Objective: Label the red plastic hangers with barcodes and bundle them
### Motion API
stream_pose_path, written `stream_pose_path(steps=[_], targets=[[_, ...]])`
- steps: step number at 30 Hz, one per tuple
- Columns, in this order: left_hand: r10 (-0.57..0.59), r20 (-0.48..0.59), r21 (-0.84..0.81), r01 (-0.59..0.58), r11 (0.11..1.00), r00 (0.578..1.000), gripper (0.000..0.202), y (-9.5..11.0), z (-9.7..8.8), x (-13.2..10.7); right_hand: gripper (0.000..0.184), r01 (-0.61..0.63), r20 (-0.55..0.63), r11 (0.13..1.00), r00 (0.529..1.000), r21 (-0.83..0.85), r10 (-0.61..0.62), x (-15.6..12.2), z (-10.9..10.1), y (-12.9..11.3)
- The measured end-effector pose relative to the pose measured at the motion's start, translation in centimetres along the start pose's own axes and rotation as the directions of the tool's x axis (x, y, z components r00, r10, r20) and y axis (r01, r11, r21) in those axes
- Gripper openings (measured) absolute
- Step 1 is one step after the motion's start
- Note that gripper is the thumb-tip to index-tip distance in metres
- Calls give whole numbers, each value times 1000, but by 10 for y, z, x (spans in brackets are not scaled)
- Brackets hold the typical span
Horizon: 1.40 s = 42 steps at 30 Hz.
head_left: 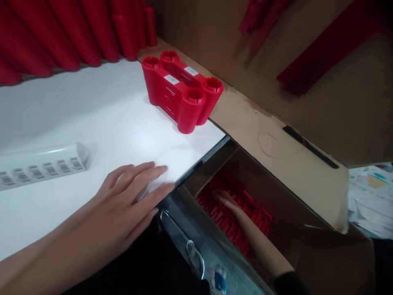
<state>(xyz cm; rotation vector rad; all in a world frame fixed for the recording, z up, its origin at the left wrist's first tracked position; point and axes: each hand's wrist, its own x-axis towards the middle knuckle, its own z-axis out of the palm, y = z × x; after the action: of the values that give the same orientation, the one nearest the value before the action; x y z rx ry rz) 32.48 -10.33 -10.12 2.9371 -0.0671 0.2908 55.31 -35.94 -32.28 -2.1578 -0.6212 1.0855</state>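
Observation:
My left hand [132, 200] lies palm down at the front edge of the white table [116, 123], its fingers stretched out and apart. Something pale shows between its fingers; I cannot make out what. Down inside a cardboard box [294, 229], my right hand [227, 199] reaches among many loose red plastic pieces [227, 225]; its fingertips are dim and partly hidden. Ahead of my left hand stand two stacks of red plastic pieces [192, 110], side by side, with a round ring at each end and a white barcode label on top.
A white roll of barcode labels [43, 166] lies on the table's left. Red stacked columns [89, 32] line the back. Cardboard flaps [276, 135] rise at the right, with red strips [325, 53] above. Below the table edge is a clear bin with a handle [196, 258].

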Motion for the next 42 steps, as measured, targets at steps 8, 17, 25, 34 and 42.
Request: stream_pose_path(steps=[8,17,25,34,42], targets=[[-12,-37,40,13,999,999,38,1,9,7,29,192,5,980,981,-60,-192,-87,26,-37],[-45,40,88,42,995,998,36,11,-4,8,19,104,-212,928,959,-357,-189,-81,62,-65],[-47,27,79,45,996,999,35,10,-6,8,18,111,-192,852,952,-512,-239,-80,74,-80],[-51,28,69,49,996,998,35,10,-7,8,17,151,-160,849,951,-506,-264,-67,85,-90],[-44,28,57,42,997,999,35,8,-7,8,16,154,-210,924,948,-351,-238,-61,89,-94]])
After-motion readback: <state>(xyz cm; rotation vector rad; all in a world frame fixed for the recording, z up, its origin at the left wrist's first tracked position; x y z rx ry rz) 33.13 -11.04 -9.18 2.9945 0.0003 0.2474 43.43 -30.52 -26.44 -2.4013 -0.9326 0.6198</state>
